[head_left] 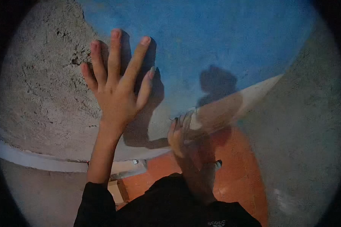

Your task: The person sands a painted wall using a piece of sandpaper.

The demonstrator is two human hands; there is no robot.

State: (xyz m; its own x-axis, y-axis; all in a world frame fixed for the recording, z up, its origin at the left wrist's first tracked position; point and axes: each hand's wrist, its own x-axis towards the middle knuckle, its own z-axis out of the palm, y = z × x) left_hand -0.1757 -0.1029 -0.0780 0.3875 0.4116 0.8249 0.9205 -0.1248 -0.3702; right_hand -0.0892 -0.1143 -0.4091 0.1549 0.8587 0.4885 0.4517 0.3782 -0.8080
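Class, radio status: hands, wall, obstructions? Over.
Bare left hand spread open against rough grey, partly blue-painted wall. Bare right hand lower, blurred, grip unclear. Dark shadow on wall; no solid obstruction visible.

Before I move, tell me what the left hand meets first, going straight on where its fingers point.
The left hand would run over the blue part of the wall first, with no object showing in that line. Whether it touches the surface is unclear.

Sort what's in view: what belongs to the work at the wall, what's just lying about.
Apparently part of the work:
left hand, fingers spread
right hand, blurred, grip unclear
blue paint
rough grey wall

Apparently just lying about:
tan box-like object
small pale item, unidentifiable
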